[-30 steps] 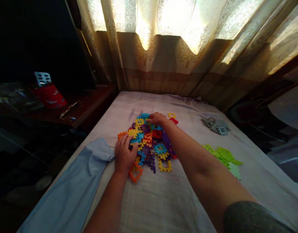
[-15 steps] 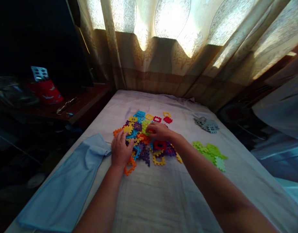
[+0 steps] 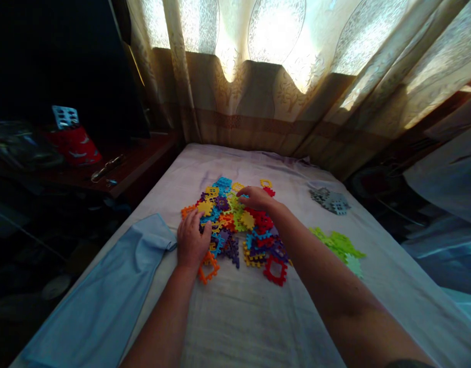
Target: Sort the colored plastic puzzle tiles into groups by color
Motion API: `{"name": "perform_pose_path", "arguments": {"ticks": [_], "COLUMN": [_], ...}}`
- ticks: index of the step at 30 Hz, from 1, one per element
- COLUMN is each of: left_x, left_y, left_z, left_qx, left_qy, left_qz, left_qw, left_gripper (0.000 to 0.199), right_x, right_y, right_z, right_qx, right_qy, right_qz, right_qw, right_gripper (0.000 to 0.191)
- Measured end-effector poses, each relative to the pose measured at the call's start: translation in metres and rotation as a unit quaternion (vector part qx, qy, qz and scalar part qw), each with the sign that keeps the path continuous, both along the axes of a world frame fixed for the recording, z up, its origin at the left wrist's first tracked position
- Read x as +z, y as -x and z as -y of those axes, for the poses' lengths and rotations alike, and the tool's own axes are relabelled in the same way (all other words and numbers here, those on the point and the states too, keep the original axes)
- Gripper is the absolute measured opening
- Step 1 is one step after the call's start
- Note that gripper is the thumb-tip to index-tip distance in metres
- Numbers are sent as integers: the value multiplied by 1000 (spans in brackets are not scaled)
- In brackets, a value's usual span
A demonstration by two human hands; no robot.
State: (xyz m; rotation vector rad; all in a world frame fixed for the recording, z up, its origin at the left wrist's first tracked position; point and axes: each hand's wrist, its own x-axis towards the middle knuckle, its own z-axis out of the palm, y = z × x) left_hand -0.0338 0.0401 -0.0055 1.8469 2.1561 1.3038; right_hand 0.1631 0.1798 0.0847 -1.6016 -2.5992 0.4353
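A heap of interlocking plastic tiles with notched edges (image 3: 235, 207) lies in the middle of the bed, in blue, yellow, lime, orange, red and purple. At the heap's left side my left hand (image 3: 193, 240) rests with fingers apart, its fingertips touching a yellow tile (image 3: 205, 207). My right hand (image 3: 258, 199) is over the back right of the heap, fingers stretched out to the left above lime tiles, nothing visible in it. A red square frame tile (image 3: 275, 271) lies at the near right edge. An orange frame tile (image 3: 208, 268) is beside my left wrist.
Lime and pale green tiles (image 3: 338, 245) form a group on the right of the bed sheet (image 3: 235, 317), with grey tiles (image 3: 329, 199) behind. A light blue cloth (image 3: 105, 291) lies left. A dark red table (image 3: 139, 158) stands beyond the left edge; curtains (image 3: 258, 102) hang behind.
My right hand has moved back and slightly right. Red tiles now lie at the heap's right side, one frame tile nearer me. A yellow tile shows mid-heap. My left hand stays at the left side.
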Motion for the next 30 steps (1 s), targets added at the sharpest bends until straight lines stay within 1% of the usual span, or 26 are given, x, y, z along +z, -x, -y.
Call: {"name": "perform_pose_path", "arguments": {"ticks": [3,5,8,11,14,17,21,24,26,30], "left_x": [1,1,1,0,-1,-3,-3,-3,-3,-4], "left_y": [0,0,0,0,0,0,1,1,2,3], "left_z": [1,1,1,1,1,0,-1,-2,-2,-4], "left_qx": [2,1,2,8,12,15,12,11,10,9], "left_qy": [-5,-5,2,6,1,-3,-5,-5,-7,-10], "left_qz": [-7,-15,-20,-17,-16,-11,-1,7,12,20], "left_qw": [1000,1000,1000,1000,1000,1000,1000,1000,1000,1000], "left_gripper": [33,34,34,34,34,36,36,36,36,38], "right_x": [-18,-26,-30,-28,-23,-19,-13,-9,-6,-5], "right_y": [32,48,62,63,53,35,10,-10,-24,-52], "right_z": [-22,-31,-35,-30,-19,-7,6,13,20,43], "right_qx": [3,8,14,35,33,21,27,21,2,-63], "right_qy": [5,0,-16,-27,-23,-6,17,36,36,-7], "right_qz": [20,19,22,28,36,52,53,28,5,-76], "right_qw": [1000,1000,1000,999,999,998,998,999,999,995], "right_gripper": [41,45,44,40,38,33,27,27,29,30]}}
